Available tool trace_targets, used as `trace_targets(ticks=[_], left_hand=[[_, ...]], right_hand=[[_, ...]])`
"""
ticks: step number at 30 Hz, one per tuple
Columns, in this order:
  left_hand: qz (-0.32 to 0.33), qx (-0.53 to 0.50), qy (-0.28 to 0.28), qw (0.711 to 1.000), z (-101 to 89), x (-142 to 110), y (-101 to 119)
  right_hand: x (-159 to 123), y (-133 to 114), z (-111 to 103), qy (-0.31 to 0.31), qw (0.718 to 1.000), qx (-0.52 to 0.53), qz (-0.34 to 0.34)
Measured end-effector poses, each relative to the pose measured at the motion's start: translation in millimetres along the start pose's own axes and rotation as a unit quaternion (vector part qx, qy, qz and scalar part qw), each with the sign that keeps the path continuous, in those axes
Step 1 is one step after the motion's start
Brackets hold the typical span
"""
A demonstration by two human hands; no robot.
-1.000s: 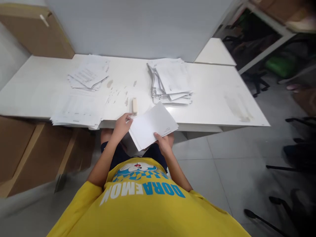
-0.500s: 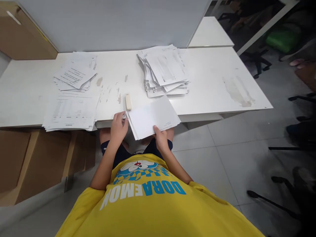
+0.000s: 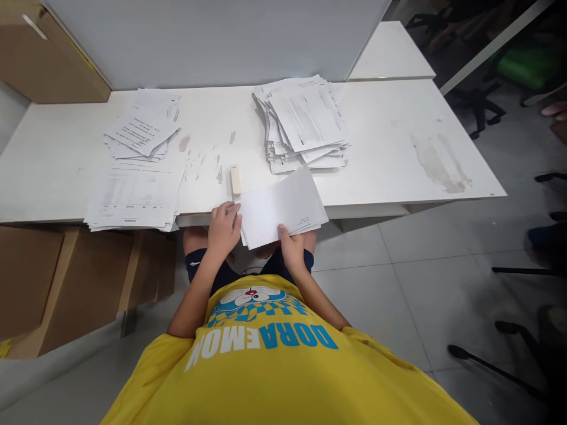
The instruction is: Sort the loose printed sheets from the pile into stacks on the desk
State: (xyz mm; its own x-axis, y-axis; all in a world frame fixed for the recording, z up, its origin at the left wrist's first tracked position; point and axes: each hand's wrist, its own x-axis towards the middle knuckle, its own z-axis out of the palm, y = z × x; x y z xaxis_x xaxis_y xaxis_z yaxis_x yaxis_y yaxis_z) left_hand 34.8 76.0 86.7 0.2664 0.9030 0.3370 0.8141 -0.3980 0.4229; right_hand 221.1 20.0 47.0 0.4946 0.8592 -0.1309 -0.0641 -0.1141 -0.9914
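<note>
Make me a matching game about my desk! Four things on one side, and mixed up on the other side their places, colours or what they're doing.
Things
1. shirt
2. right hand
3. cream oblong object
4. tall paper stack

Places, colours or states
A. on the white desk, just beyond the left hand
B. messy, with its sheets lying at different angles
C. yellow, with a cartoon print
D. gripping the held papers by their near edge

Right pairs: 1-C, 2-D, 3-A, 4-B
</note>
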Motion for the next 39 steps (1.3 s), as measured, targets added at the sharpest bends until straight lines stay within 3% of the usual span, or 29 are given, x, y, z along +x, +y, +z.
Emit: trace_targets(ticks=[9,15,22,28,35,39], left_hand=[[-0.077,0.031,-0.045,0.996,1.7,10,9],[-0.161,-0.033,-0.013,0.986,3.1,16,13],[-0.286,-0.055,-0.021,0.956,-3.5,8,21],[-0.260,-0.152,-0.054,0.952,1.1,0,16],[-0.262,-0.163,-0.052,0.950,4.0,4,10],[-0.255,-0.166,-0.040,0.952,2.4,0,17]], right_hand=[[-5,4,13,-0.013,0.992,0.111,0.064],[-7,8,16,0.012,0.993,0.106,0.051],[-11,8,16,0.056,0.994,0.090,0.018],[-17,7,18,0.058,0.993,0.102,0.023],[-23,8,16,0.032,0.992,0.116,0.041],[-22,7,16,0.031,0.990,0.131,0.050]])
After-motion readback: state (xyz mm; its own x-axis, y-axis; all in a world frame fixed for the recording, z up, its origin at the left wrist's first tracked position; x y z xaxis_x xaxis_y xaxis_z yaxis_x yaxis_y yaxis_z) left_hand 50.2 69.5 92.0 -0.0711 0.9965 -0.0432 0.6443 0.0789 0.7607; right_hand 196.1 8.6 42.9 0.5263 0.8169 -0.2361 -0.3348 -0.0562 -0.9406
